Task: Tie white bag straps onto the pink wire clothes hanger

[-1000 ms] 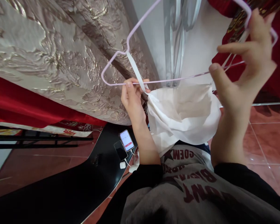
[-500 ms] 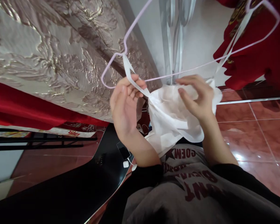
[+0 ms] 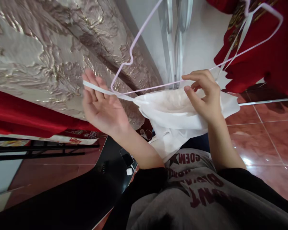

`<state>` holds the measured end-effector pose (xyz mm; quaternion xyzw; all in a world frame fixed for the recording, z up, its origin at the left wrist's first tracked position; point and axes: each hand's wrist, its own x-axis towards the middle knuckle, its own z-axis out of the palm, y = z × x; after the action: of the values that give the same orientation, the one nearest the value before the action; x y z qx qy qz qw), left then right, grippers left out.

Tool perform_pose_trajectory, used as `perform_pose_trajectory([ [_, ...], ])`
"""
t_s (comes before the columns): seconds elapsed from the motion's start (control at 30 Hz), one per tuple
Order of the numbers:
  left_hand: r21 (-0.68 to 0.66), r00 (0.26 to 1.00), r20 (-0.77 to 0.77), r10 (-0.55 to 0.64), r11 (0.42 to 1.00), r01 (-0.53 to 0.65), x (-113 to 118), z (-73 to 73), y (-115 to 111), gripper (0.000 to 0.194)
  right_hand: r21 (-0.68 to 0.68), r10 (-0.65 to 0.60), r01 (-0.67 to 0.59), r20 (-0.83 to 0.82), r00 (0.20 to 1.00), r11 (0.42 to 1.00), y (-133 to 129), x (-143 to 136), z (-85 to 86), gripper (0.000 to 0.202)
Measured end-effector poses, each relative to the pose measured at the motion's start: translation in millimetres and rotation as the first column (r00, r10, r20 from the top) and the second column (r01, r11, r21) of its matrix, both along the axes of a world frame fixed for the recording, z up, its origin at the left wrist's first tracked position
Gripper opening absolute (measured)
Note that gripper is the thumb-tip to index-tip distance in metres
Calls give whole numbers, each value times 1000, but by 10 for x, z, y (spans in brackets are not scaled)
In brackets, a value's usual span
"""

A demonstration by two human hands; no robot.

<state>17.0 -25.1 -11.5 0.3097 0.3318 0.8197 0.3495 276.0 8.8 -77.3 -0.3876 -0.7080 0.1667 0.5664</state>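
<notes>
A lilac clothes hanger [image 3: 156, 87] spans the upper middle, with a white strappy garment [image 3: 172, 115] hanging below its bar. The garment's far-right strap [image 3: 241, 36] is still looped over the hanger's right shoulder. Its left strap [image 3: 98, 88] is off the hanger and stretches out to the left, across the fingers of my left hand [image 3: 105, 110]. That hand is open, palm up, fingers extended. My right hand [image 3: 204, 92] is by the hanger bar at the front of the garment, fingers curved and thumb apart, with nothing visibly gripped.
Textured beige-gold fabric [image 3: 50, 57] hangs at the left, and red cloth [image 3: 261, 57] at the right. A black tabletop [image 3: 69, 191] carries a phone [image 3: 126, 157] and a white charger [image 3: 129, 171]. Grey-white straps [image 3: 174, 41] hang against the wall. Red tiles [image 3: 266, 140] cover the floor.
My left hand has moved left and turned palm up, drawing the left strap off the hanger's left shoulder. The garment's top edge has spread wider. My right hand has barely moved.
</notes>
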Motion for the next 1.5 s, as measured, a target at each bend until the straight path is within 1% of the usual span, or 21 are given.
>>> perform_pose_trajectory([
  [0.07,-92,996,-17,89,992,-90,60,-112,-5,24,0,23,-23,-11,1000,1000,-4,-2,-4,28],
  [0.1,-142,995,-57,76,986,-84,112,-167,-9,25,0,28,-28,-9,1000,1000,-11,-16,-1,28],
  [0.17,-201,988,-144,-46,979,16,239,-254,-7,35,2,36,-36,11,999,999,-45,-66,13,29],
  [0.23,-168,974,-175,-146,979,116,365,-299,21,36,3,40,-40,42,998,999,-101,-130,28,31],
  [0.33,-37,986,-133,-104,994,100,475,-323,89,18,28,11,-12,56,998,1000,-151,-168,17,30],
  [0.4,-5,987,-125,-101,995,101,485,-339,121,17,139,-88,102,-100,991,985,-106,-105,-18,32],
  [0.47,-25,979,-159,-129,992,127,466,-365,130,16,258,-165,262,-345,924,930,4,35,-53,43],
  [0.5,-47,975,-174,-135,991,129,454,-381,130,16,281,-173,316,-435,883,906,71,122,-60,49],
  [0.57,-80,975,-186,-125,991,111,437,-410,129,21,210,-168,286,-449,878,935,188,291,-36,48],
  [0.67,-45,979,-167,-119,993,113,430,-436,141,22,-2,-151,161,-348,925,987,236,419,95,27],
  [0.73,11,981,-147,-129,991,132,434,-436,153,17,-44,-166,161,-352,921,986,189,393,218,18],
  [0.8,28,981,-131,-146,988,151,441,-422,160,13,-22,-178,184,-393,902,983,134,324,348,15],
  [0.9,-25,982,-126,-142,990,140,452,-390,158,13,58,-138,178,-420,897,982,140,283,538,19],
  [1.0,-41,986,-129,-103,994,99,453,-368,156,13,209,-41,121,-351,935,970,314,434,646,37],
  [1.1,-28,988,-127,-88,996,85,431,-369,162,12,406,64,59,-284,957,912,562,721,590,56],
  [1.13,-37,987,-128,-96,995,92,421,-374,165,12,467,70,82,-301,951,880,624,815,538,55],
  [1.23,-51,985,-121,-122,992,116,398,-393,173,13,519,-41,277,-420,907,809,669,984,346,38],
  [1.33,-27,986,-113,-123,992,121,394,-412,184,14,517,-125,397,-483,867,758,510,892,211,35],
  [1.4,-40,986,-118,-119,993,115,396,-421,191,18,508,-167,401,-443,881,763,361,714,201,33],
  [1.43,-60,986,-121,-118,992,112,397,-424,193,20,463,-203,356,-347,916,812,297,616,217,23],
  [1.5,-105,984,-131,-121,989,108,397,-425,189,24,351,-208,281,-231,951,893,226,453,274,21],
])
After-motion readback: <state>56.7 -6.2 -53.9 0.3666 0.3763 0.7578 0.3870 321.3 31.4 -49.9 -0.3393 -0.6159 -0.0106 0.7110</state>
